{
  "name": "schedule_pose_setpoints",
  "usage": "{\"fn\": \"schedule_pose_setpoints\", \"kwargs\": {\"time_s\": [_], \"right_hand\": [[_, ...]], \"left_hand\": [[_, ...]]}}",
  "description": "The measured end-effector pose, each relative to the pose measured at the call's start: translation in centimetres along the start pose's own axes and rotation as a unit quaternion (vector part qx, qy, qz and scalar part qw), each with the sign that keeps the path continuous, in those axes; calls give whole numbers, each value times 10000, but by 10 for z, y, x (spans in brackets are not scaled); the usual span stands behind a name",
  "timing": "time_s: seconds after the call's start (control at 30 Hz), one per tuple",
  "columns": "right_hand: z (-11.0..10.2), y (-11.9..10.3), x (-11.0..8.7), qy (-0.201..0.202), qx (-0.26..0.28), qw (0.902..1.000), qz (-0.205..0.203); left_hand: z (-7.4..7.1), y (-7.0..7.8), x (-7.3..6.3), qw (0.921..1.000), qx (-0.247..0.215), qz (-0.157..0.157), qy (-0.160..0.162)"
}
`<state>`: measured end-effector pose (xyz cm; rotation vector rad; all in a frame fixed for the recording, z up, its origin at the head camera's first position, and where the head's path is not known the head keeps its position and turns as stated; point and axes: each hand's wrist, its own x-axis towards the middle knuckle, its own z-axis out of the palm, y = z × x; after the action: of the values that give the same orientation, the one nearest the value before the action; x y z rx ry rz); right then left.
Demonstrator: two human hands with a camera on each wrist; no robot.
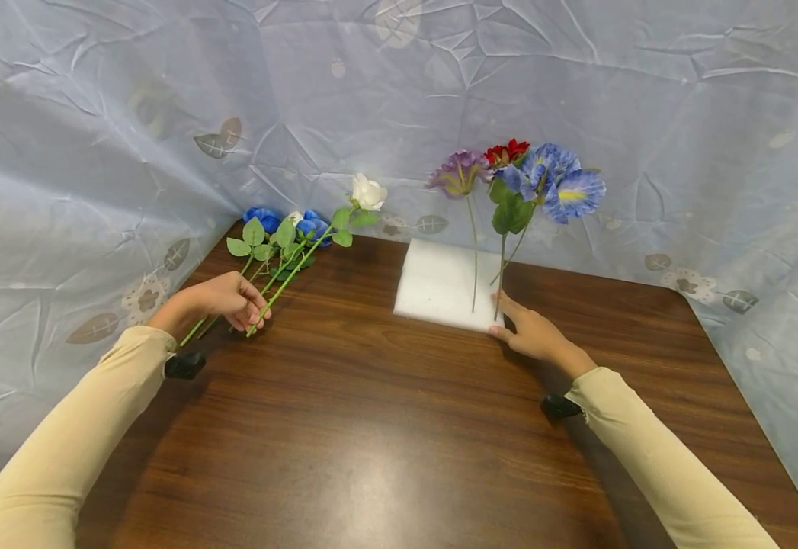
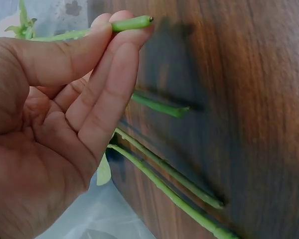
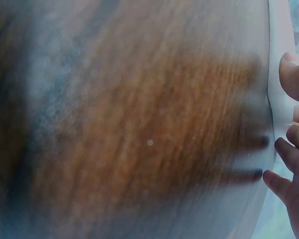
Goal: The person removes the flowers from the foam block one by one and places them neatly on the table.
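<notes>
In the head view my left hand (image 1: 229,300) pinches the green stem of a white rose (image 1: 369,192) near its cut end, with the bloom pointing away and to the right. The left wrist view shows thumb and fingers on that stem (image 2: 134,23), whose tip juts just past them. At the right edge of a white foam block (image 1: 433,286), my right hand (image 1: 537,331) rests with fingers extended, thumb by the front corner. A purple flower (image 1: 463,174), a red flower (image 1: 504,153) and a blue iris (image 1: 573,195) stand upright at the foam's right part.
Left of the foam, blue roses (image 1: 313,227) and another white bloom lie with leafy stems on the brown wooden table (image 1: 371,412). Grey-blue patterned cloth (image 1: 344,99) hangs behind and at both sides. Dark wrist devices (image 1: 184,365) show below the sleeves.
</notes>
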<state>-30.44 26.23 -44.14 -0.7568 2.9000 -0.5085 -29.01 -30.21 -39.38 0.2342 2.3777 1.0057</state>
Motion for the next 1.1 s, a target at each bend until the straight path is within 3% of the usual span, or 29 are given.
{"fn": "schedule_pose_setpoints", "kwargs": {"time_s": [0.33, 1.1], "right_hand": [[2, -1, 1, 64, -14, 10000, -56], [0, -2, 0, 63, -42, 10000, -6]], "left_hand": [[-3, -10, -5, 9997, 46, -190, -109], [-8, -17, -14, 9981, -166, -528, -259]]}}
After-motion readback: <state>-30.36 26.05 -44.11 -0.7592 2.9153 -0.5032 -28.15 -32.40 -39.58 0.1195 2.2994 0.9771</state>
